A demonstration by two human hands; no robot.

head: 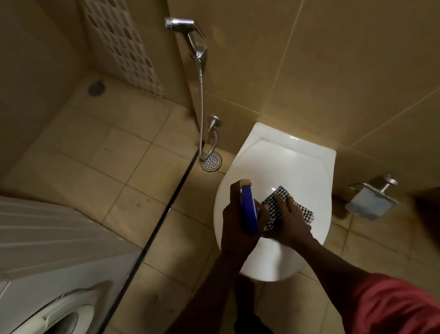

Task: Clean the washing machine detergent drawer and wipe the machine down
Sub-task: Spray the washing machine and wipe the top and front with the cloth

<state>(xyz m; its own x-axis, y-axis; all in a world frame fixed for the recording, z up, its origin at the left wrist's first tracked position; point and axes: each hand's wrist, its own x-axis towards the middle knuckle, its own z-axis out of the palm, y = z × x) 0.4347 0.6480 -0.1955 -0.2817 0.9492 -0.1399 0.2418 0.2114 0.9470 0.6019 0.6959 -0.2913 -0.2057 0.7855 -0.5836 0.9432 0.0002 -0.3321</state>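
My left hand (237, 219) is curled around a blue bottle (249, 212) with a beige top and holds it upright, a little above the middle of the frame. There is some print on the side of the bottle, but it is too blurred to read, so I cannot tell a brand.

Just right of it, my right hand (289, 222) rests on a black-and-white checked cloth (274, 204), with the fingers spread over it. The cloth lies on the closed white toilet lid (279, 162).

The washing machine (36, 260) stands in the lower left of the frame, well apart from both hands, and its round door (58, 329) shows at the bottom edge.

A chrome bidet sprayer (194, 41) hangs on the tiled wall at the upper middle. A toilet paper holder (371, 197) is on the wall at the right.
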